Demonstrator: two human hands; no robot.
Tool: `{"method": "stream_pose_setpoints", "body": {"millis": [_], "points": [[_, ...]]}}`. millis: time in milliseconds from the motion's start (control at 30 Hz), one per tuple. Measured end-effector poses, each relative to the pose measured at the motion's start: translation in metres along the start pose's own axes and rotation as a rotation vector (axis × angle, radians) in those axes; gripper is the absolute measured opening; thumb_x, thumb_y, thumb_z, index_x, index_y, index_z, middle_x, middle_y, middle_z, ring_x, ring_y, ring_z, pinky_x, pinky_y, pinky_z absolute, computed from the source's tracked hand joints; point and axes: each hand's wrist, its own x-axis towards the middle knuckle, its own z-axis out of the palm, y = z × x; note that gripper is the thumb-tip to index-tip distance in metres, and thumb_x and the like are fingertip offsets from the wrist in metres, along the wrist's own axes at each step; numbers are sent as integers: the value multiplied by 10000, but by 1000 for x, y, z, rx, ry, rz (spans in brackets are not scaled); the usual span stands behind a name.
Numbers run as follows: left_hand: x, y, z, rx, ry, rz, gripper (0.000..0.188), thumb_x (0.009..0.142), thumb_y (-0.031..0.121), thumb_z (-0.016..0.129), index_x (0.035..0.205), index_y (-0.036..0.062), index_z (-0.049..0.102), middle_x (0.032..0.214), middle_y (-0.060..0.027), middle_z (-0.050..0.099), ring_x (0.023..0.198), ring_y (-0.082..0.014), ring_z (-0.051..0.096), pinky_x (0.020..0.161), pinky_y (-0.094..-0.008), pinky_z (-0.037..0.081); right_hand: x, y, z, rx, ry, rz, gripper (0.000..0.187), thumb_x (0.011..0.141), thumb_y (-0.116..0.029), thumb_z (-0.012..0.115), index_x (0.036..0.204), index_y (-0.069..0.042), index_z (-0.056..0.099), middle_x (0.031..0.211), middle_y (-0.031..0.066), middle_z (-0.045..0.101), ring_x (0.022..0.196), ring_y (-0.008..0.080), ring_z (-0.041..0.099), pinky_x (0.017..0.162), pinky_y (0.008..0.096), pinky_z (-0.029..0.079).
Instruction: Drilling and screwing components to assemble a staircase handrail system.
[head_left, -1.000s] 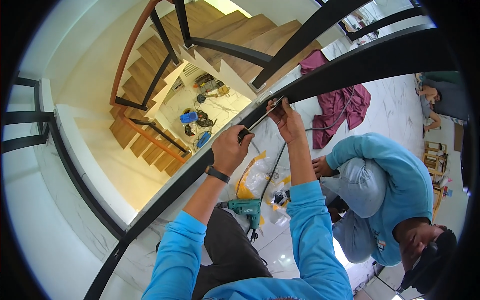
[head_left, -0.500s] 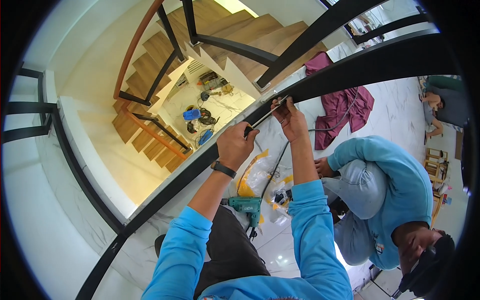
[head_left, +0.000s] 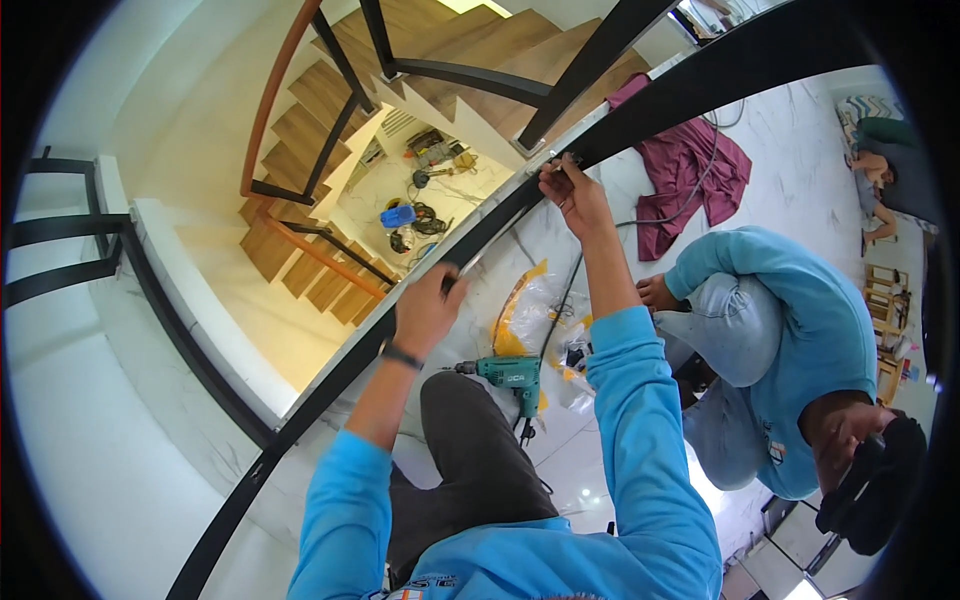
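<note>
My left hand [head_left: 425, 312] is closed round the black handle of a screwdriver [head_left: 449, 284], just beside the black metal rail [head_left: 340, 388]. The screwdriver's shaft is blurred and hard to follow. Farther up the rail, where a black post meets it, my right hand [head_left: 580, 200] has its fingers pinched together against the metal. Whatever small thing sits between those fingertips is too small to make out. Below my hands, a green corded drill [head_left: 512, 374] lies beside my knee.
Past the rail, a stairwell drops to wooden steps [head_left: 300, 145] and a lower floor with tools and a blue case [head_left: 398, 216]. A co-worker [head_left: 800, 320] crouches at right. Plastic wrapping [head_left: 525, 315], a cable [head_left: 560, 310] and maroon cloth [head_left: 690, 170] lie on the marble floor.
My left hand has drawn the screwdriver back, down and left, away from my right hand. My right hand stays at the rail. The view has shifted slightly.
</note>
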Motion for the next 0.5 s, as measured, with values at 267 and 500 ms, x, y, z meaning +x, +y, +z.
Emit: {"method": "stream_pose_setpoints", "body": {"millis": [267, 500], "points": [[-231, -67, -58, 2, 112, -334, 318, 872, 349, 727, 986, 56, 675, 791, -129, 699, 711, -304, 688, 632, -388, 529, 73, 41, -94, -231, -248, -231, 225, 969, -222, 646, 1091, -33, 651, 1018, 67, 672, 927, 183, 658, 876, 316, 545], [-365, -61, -93, 104, 243, -531, 424, 858, 426, 698, 1032, 39, 693, 876, -164, 710, 825, -367, 678, 737, -426, 530, 124, 20, -105, -176, 0, -37, 478, 988, -331, 628, 1342, -19, 553, 1219, 138, 629, 1134, 224, 610, 1010, 321, 516]]}}
